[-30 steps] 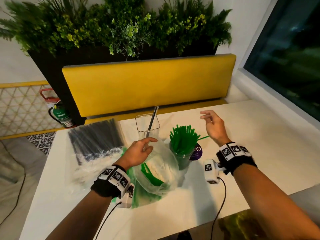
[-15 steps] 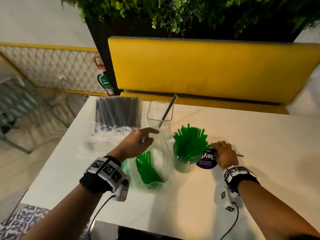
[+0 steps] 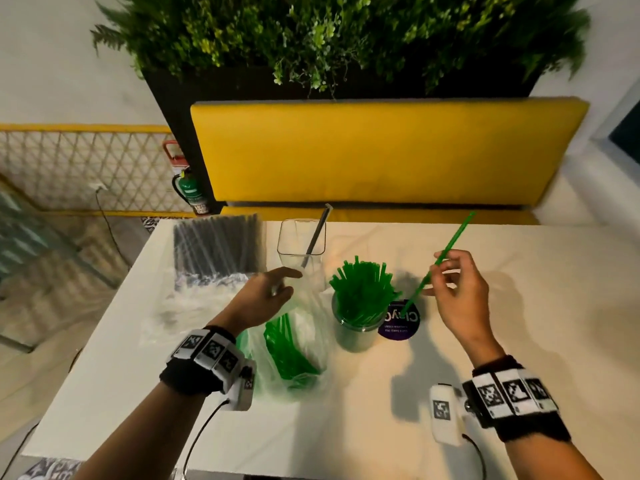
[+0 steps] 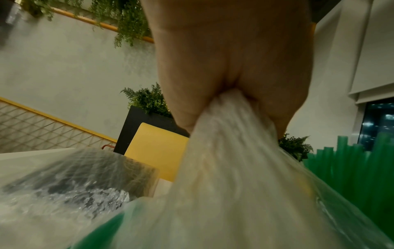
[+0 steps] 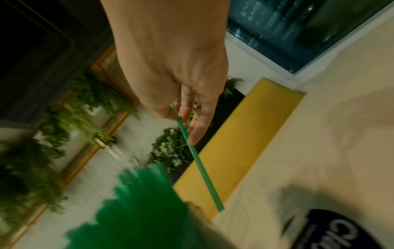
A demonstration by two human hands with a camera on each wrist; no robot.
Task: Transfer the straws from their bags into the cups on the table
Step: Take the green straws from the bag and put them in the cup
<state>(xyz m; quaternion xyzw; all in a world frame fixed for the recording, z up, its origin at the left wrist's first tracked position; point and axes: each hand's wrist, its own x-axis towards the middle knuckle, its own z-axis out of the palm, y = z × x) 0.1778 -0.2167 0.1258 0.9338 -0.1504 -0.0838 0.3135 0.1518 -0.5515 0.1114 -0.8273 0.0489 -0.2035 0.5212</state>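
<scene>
Since the frame half a second earlier, the right hand (image 3: 457, 292) has come up off the table (image 3: 519, 341), where it was lowered beside the purple round sticker (image 3: 401, 320), and now holds a single green straw (image 3: 446, 252) pinched between thumb and fingertips, tilted with its lower end over the sticker and its upper end pointing away towards the yellow bench back (image 3: 381, 150). The stray straw that lay on the table by that hand is no longer there, so this is judged to be the same one, recovered. The left hand (image 3: 259, 299) is unchanged: it grips the gathered neck of the clear bag (image 3: 298, 341), in which a smaller batch of green straws remains (the left wrist view confirms plastic bunched in the closed fist). The green-straw cup (image 3: 356, 327) stands just right of the bag, already crowded with straws. The square clear cup (image 3: 301, 247) behind holds one black straw, and the bag of black straws (image 3: 218, 244) lies apparently untouched to its left. Judgement: the green transfer is well advanced; the held straw needs dropping into the green-straw cup, and the black batch is barely started.
</scene>
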